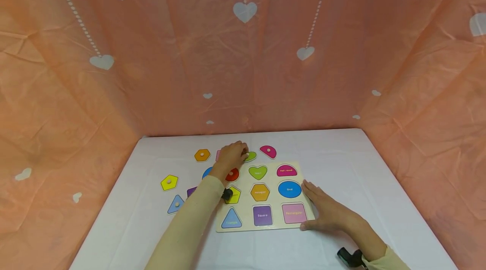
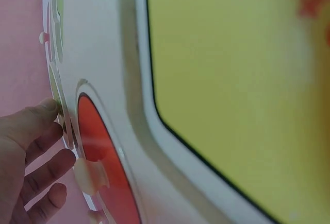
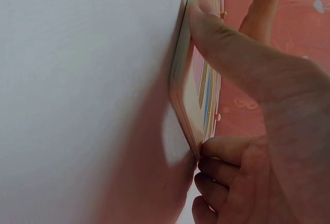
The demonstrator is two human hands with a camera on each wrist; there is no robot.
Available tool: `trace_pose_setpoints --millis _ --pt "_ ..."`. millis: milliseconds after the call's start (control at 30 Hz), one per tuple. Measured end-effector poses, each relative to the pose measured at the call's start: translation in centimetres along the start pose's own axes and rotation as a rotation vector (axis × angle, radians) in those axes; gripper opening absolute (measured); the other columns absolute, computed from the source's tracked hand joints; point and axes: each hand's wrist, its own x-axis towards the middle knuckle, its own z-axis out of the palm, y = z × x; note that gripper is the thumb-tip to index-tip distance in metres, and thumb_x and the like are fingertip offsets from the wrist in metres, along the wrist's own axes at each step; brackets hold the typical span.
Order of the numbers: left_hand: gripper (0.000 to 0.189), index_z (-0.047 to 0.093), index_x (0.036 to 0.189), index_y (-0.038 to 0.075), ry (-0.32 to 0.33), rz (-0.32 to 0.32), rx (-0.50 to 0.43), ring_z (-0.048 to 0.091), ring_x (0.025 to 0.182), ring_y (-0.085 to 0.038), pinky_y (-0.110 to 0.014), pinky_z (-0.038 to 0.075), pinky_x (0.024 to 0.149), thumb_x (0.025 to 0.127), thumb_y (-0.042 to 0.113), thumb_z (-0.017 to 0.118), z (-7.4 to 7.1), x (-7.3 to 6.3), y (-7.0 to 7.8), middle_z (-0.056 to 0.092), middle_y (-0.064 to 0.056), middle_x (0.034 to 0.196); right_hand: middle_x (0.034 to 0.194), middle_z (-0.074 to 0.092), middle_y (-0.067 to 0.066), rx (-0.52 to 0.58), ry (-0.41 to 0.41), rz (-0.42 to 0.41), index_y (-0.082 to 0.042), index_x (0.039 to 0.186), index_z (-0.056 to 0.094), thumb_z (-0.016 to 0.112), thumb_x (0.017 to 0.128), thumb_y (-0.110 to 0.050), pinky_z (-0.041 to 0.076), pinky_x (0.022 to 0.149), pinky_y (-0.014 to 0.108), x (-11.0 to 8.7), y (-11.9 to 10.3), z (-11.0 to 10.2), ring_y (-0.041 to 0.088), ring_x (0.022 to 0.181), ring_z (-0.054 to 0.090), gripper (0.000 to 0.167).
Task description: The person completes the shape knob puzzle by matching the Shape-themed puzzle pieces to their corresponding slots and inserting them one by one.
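Dim wrist views, soft shadow [image 3: 142, 157] beside the board [image 3: 180, 72], blurry red lettering [image 2: 309, 7].

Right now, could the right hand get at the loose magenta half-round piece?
Probably yes, once the right hand leaves the board: the way across looks free, and the left hand doesn't cover the magenta piece.

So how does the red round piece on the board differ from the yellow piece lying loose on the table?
The red piece sits in the board; the yellow piece lies on the table. The red piece is round; the yellow piece is five-sided. The left hand is nearer the red piece than the yellow piece. Both have a small knob.
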Motion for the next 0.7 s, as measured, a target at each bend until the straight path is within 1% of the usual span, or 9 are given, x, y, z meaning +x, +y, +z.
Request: trace_pose_setpoints --millis 133,400,600,700 --pt "0.015 0.073 0.114 0.015 0.018 0.006 0.003 0.061 0.091 -0.019 -0.040 0.054 0.095 0.105 0.028 0.072 -0.1 -0.1 0.1 0.063 0.001 0.100 0.174 0.029 0.020 0.008 0.004 -0.002 -0.003 0.167 0.032 0.095 0.070 -0.060 0.032 0.121 0.065 -0.1 0.0 0.0 0.050 0.159 0.024 0.129" --pt "0.018 0.073 0.114 0.015 0.010 0.031 0.032 0.060 0.090 -0.018 -0.038 0.055 0.093 0.105 0.030 0.073 0.0 -0.2 0.2 0.063 0.001 0.099 0.174 0.028 0.021 0.016 0.002 -0.002 -0.002 0.167 0.031 0.095 0.070 -0.060 0.034 0.120 0.066 -0.2 0.1 0.1 0.051 0.158 0.025 0.129" --pt "0.019 0.073 0.115 0.015 0.015 0.062 0.051 0.060 0.090 -0.018 -0.037 0.055 0.094 0.104 0.032 0.074 -0.4 -0.8 0.6 0.063 0.002 0.099 0.174 0.029 0.021 0.011 0.005 -0.011 -0.002 0.167 0.032 0.094 0.071 -0.060 0.033 0.121 0.065 -0.2 0.0 0.0 0.051 0.158 0.025 0.128" --pt "0.019 0.073 0.114 0.015 0.029 0.087 0.051 0.060 0.089 -0.017 -0.037 0.055 0.093 0.104 0.031 0.075 -0.6 -1.2 0.9 0.063 0.002 0.098 0.174 0.028 0.020 0.014 0.002 -0.007 -0.003 0.167 0.032 0.094 0.071 -0.060 0.034 0.121 0.065 -0.1 0.0 0.0 0.051 0.159 0.025 0.128"
